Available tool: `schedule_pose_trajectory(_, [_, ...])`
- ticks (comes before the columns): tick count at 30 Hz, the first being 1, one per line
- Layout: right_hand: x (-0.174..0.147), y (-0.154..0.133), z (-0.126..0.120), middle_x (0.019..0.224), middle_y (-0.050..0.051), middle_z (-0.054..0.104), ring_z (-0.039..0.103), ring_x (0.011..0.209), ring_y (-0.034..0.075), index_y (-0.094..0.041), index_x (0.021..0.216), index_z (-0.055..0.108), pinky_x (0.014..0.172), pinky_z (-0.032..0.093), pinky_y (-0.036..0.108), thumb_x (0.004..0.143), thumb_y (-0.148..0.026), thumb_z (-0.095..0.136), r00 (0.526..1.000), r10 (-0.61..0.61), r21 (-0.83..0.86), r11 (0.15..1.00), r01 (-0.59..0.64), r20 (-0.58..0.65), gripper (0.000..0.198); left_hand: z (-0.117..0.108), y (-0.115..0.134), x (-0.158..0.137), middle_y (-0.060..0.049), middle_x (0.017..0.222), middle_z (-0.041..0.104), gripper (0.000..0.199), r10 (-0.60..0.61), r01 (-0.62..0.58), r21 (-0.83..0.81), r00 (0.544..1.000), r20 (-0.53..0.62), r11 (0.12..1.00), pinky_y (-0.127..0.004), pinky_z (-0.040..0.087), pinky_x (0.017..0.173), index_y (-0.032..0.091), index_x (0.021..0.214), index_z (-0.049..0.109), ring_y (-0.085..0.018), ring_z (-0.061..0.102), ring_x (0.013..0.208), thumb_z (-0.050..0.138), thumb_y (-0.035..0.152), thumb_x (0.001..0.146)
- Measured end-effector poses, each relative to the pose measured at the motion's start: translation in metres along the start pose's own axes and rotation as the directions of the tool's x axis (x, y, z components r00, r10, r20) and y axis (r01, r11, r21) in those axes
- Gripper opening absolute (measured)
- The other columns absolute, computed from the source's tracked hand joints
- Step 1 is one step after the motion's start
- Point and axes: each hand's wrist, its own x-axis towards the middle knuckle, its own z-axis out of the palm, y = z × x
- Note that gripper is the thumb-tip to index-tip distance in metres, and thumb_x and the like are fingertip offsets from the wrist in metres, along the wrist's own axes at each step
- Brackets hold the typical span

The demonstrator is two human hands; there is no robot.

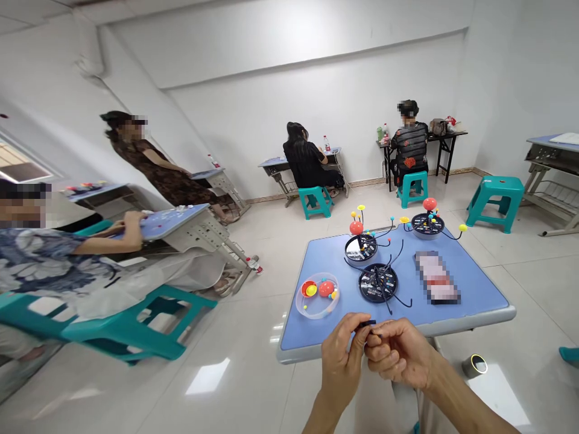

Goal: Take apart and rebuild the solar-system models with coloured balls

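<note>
A small black plastic part (368, 323) is pinched between the fingertips of my left hand (340, 352), just off the near edge of the desk. My right hand (402, 352) is closed, its thumb and forefinger pressed on the part's other end. Beyond them lies a round black base (377, 283) with several thin curved black arms spread around it. A clear plastic bowl (298, 304) to the left holds red, yellow and other coloured balls and half shells. Two planet models, one (360, 247) nearer and one (427, 223) farther right, stand on their black bases with red balls on top.
A phone (436, 277) lies on the right of the blue desk (479, 295). On the floor stands a dark cylinder (474, 365) at right. Green stools (496, 199) and other desks surround me. A person (40, 253) sits at left; others are farther back.
</note>
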Motion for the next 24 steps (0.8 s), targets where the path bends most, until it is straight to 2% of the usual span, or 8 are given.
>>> schedule_pose_trajectory(2, [0.001,0.004,0.005,0.054,-0.006,0.040,0.028,0.042,0.002,-0.011,0.071,0.056,0.035,0.012,0.011,0.073,-0.027,0.070,0.992,-0.094,-0.121,0.989,0.083,-0.090,0.021,0.000,-0.002,-0.002,-0.003,0.079,0.073,0.014,0.005,-0.001,0.052,0.996,-0.085,0.999,-0.025,0.052,0.064,0.024,0.090,0.074,-0.017,0.066,0.068,0.063,0.027,0.082])
schedule_pose_trajectory(4, [0.002,0.010,0.010,0.057,-0.002,0.050,0.036,0.043,0.004,-0.011,0.079,0.061,0.036,0.021,0.014,0.079,-0.038,0.068,0.931,-0.322,-0.348,0.904,0.248,-0.171,0.028,0.001,-0.002,-0.004,-0.003,0.081,0.073,0.015,-0.029,0.049,0.088,0.976,-0.217,0.995,-0.025,0.052,0.065,0.024,0.092,0.073,-0.016,0.066,0.067,0.063,0.029,0.083])
schedule_pose_trajectory(8, [0.006,0.021,0.017,0.075,0.001,0.059,0.051,0.061,0.010,-0.018,0.098,0.065,0.053,0.043,0.021,0.077,-0.040,0.073,0.642,-0.763,-0.741,0.472,0.478,-0.072,0.032,0.004,0.002,-0.005,-0.001,0.078,0.071,0.017,-0.086,0.124,0.106,0.947,-0.308,0.987,-0.024,0.051,0.061,0.024,0.095,0.072,-0.014,0.062,0.060,0.063,0.033,0.084])
schedule_pose_trajectory(10, [0.007,0.023,0.020,0.076,0.000,0.058,0.051,0.062,0.011,-0.019,0.090,0.067,0.056,0.043,0.023,0.081,-0.036,0.069,0.526,-0.851,-0.844,0.275,0.460,0.009,0.020,0.007,0.006,-0.005,-0.001,0.075,0.070,0.018,-0.110,0.144,0.095,0.949,-0.294,0.985,-0.023,0.051,0.060,0.024,0.095,0.072,-0.013,0.061,0.059,0.062,0.034,0.084])
schedule_pose_trajectory(13, [0.009,0.025,0.022,0.070,0.000,0.056,0.049,0.060,0.011,-0.019,0.072,0.064,0.057,0.041,0.024,0.088,-0.029,0.060,0.418,-0.901,-0.932,0.045,0.359,0.117,0.020,0.012,0.011,-0.006,0.000,0.072,0.068,0.018,-0.162,0.182,0.041,0.943,-0.290,0.983,-0.022,0.050,0.058,0.023,0.094,0.072,-0.012,0.059,0.056,0.062,0.036,0.085])
schedule_pose_trajectory(18, [0.007,0.025,0.021,0.070,0.001,0.058,0.053,0.066,0.013,-0.019,0.070,0.060,0.061,0.042,0.024,0.090,-0.024,0.057,0.369,-0.906,-0.957,-0.111,0.268,0.208,0.020,0.015,0.011,-0.007,0.000,0.071,0.068,0.020,-0.186,0.191,-0.010,0.940,-0.285,0.982,-0.020,0.051,0.057,0.021,0.093,0.072,-0.011,0.060,0.056,0.062,0.037,0.085])
schedule_pose_trajectory(21, [0.002,0.022,0.018,0.065,-0.001,0.052,0.049,0.059,0.011,-0.019,0.069,0.057,0.056,0.040,0.023,0.089,-0.026,0.056,0.368,-0.919,-0.962,-0.040,0.271,0.142,0.022,0.010,0.009,-0.007,0.002,0.063,0.066,0.019,-0.190,0.189,-0.029,0.948,-0.255,0.982,-0.018,0.050,0.056,0.022,0.093,0.073,-0.010,0.059,0.053,0.062,0.036,0.086])
schedule_pose_trajectory(24, [-0.004,0.016,0.016,0.065,-0.002,0.050,0.049,0.056,0.011,-0.019,0.072,0.057,0.055,0.041,0.023,0.090,-0.030,0.053,0.431,-0.901,-0.939,0.105,0.327,0.049,0.022,0.005,0.008,-0.007,0.003,0.061,0.065,0.018,-0.200,0.186,-0.090,0.962,-0.187,0.978,-0.018,0.050,0.053,0.021,0.091,0.072,-0.009,0.058,0.050,0.061,0.035,0.086])
